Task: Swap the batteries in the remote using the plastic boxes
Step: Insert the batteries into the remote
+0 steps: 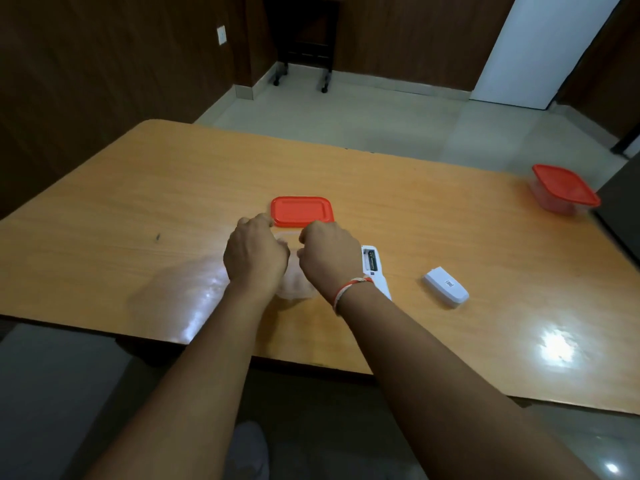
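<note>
A clear plastic box (294,287) without its lid sits on the table near the front edge, mostly hidden under both hands. Its red lid (302,211) lies flat just behind it. My left hand (256,258) curls round the box's left side. Over the box's right part, my right hand (329,254) has its fingers curled downward; their tips and anything in them are hidden. The white remote (373,268) lies face down right beside my right wrist, its battery compartment open with a dark battery showing. The remote's white battery cover (446,286) lies further right.
A second clear box with a red lid (564,188) on it stands closed at the table's far right, next to a dark object at the frame edge. The wooden table (138,202) extends left and back. A wheeled stand is on the floor beyond.
</note>
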